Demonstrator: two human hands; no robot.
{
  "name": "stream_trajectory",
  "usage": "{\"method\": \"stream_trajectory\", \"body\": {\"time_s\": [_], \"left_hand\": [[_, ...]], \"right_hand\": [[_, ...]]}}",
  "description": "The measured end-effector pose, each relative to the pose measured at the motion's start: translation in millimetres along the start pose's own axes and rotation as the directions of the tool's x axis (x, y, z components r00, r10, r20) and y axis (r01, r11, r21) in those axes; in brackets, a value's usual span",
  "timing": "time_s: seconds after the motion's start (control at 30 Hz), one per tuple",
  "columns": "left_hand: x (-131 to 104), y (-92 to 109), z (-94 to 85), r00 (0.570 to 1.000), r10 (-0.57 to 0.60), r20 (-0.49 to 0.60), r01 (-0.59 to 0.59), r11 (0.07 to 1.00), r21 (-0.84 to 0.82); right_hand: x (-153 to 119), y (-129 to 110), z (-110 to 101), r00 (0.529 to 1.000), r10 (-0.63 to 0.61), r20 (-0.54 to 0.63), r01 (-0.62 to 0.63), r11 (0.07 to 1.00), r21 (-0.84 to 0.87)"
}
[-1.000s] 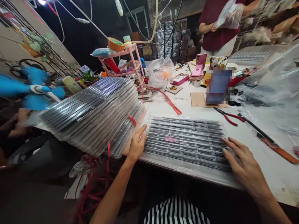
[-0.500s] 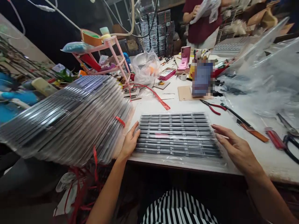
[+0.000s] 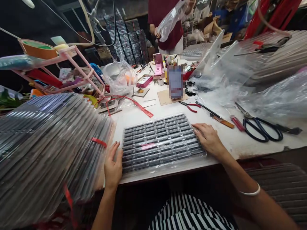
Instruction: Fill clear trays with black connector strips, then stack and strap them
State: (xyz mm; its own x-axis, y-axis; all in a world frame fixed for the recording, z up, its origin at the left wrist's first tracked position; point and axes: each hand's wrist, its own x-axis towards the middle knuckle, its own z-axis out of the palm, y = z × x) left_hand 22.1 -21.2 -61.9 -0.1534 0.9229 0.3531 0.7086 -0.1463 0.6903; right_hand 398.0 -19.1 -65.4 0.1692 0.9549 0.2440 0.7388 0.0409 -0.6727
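White tabletop (image 3: 233, 145) is spread before a dark, cluttered room. At its near edge, a clear-wrapped pack (image 3: 165, 139) of dark ribbed strips is laid flat, a pink patch showing on it. Its left edge is touched by the left hand (image 3: 113, 167), with thumb and fingers parted; its right edge is met by the right hand (image 3: 211, 140), held open with fingers extended. The left side is filled by a large stack (image 3: 55, 143) of similar packs, crossed by a red tie (image 3: 99, 142). Farther right, scissors (image 3: 261, 129) and red-handled pliers (image 3: 190, 107) are laid out. Beyond, a blurred upright screen (image 3: 176, 82) is stood at a cardboard piece (image 3: 164, 97). Farther back, a plastic bag (image 3: 171, 20) is held by a person in maroon (image 3: 165, 14).
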Motion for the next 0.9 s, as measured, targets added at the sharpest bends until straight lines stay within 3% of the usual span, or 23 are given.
{"method": "stream_trajectory", "body": {"time_s": [0.1, 0.2, 0.3, 0.4, 0.47, 0.53, 0.6, 0.67, 0.73, 0.8, 0.9], "left_hand": [[-19, 3, -11.1, 0.991, 0.085, 0.099, -0.088, 0.995, 0.036], [-32, 2, -19.2, 0.934, 0.166, 0.317, -0.217, 0.967, 0.133], [-37, 4, -21.1, 0.897, 0.148, 0.417, -0.262, 0.937, 0.23], [-38, 7, -20.2, 0.89, 0.117, 0.441, -0.241, 0.941, 0.238], [-39, 8, -19.3, 0.901, 0.107, 0.421, -0.208, 0.957, 0.201], [-41, 7, -18.3, 0.939, 0.099, 0.33, -0.149, 0.98, 0.129], [-43, 4, -17.5, 0.979, 0.079, 0.19, -0.084, 0.996, 0.019], [-45, 2, -16.9, 0.996, 0.027, 0.088, -0.019, 0.996, -0.087], [-46, 2, -16.7, 0.998, -0.038, 0.052, 0.047, 0.982, -0.183], [-47, 1, -16.6, 0.995, -0.097, 0.024, 0.1, 0.957, -0.272], [-47, 0, -16.4, 0.988, -0.153, -0.012, 0.139, 0.922, -0.361]], "right_hand": [[0, -2, -4, 1.0, 0.007, 0.003, -0.007, 0.999, 0.043], [0, -7, -10, 0.999, 0.004, 0.036, -0.009, 0.99, 0.137], [0, -16, -19, 0.996, 0.045, 0.077, -0.067, 0.943, 0.325], [1, -26, -33, 0.992, 0.106, 0.063, -0.123, 0.815, 0.566], [2, -33, -42, 0.993, 0.109, 0.054, -0.112, 0.653, 0.749], [3, -41, -46, 0.994, 0.083, 0.065, -0.097, 0.478, 0.873], [5, -50, -43, 0.993, 0.019, 0.113, -0.111, 0.405, 0.908], [6, -62, -31, 0.973, -0.09, 0.214, -0.143, 0.492, 0.859], [7, -77, -13, 0.923, -0.219, 0.317, -0.076, 0.702, 0.708], [8, -92, 8, 0.86, -0.36, 0.362, 0.165, 0.867, 0.469], [10, -112, 39, 0.756, -0.53, 0.384, 0.497, 0.847, 0.191]]}}
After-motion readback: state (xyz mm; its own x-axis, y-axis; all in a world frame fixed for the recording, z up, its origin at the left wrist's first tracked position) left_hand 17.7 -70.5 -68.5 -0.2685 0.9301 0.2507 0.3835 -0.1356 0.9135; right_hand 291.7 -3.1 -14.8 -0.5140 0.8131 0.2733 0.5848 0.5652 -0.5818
